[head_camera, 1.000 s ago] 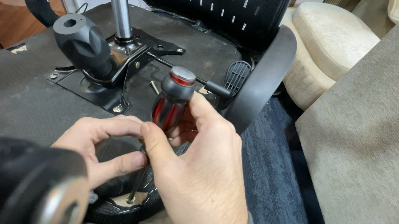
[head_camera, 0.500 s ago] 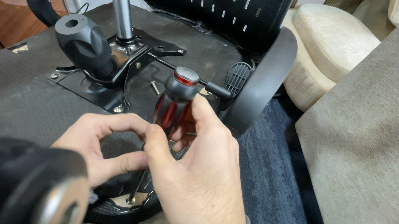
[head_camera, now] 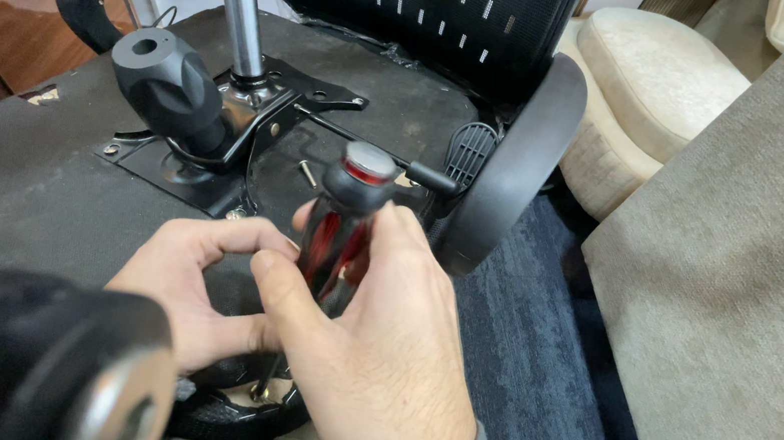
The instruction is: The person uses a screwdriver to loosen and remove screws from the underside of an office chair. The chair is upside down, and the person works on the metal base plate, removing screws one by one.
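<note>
Low at centre frame, right hand (head_camera: pixel 382 370) wrapped around the red and black handle of a screwdriver (head_camera: pixel 342 218), thumb and fingers closed on the grip, silver-capped butt tilted up and away. Shaft running down between both hands to a tip set on a screw (head_camera: pixel 256 392) at the lower edge, probably seated in the head, though too hidden by fingers to be sure. Left hand (head_camera: pixel 197 285) curled just beside the shaft, thumb and forefinger bent toward each other and steadying the metal near the tip, touching the right thumb. Beneath the tip, a black ribbed armrest bracket (head_camera: pixel 225 415) lying on the upturned seat underside (head_camera: pixel 14 180). Beyond the hands, a black metal mounting plate (head_camera: pixel 205 180) bolted to the seat, with a chrome gas cylinder (head_camera: pixel 237 3) rising from it and a black knob (head_camera: pixel 167 90) to its left. Loose screw (head_camera: pixel 307 173) lying on the plate near a thin lever (head_camera: pixel 371 150). Further right, a curved black armrest (head_camera: pixel 515 166); behind, a mesh backrest (head_camera: pixel 421 2). Blue carpet (head_camera: pixel 534 370) and beige sofa (head_camera: pixel 748 277) at right
</note>
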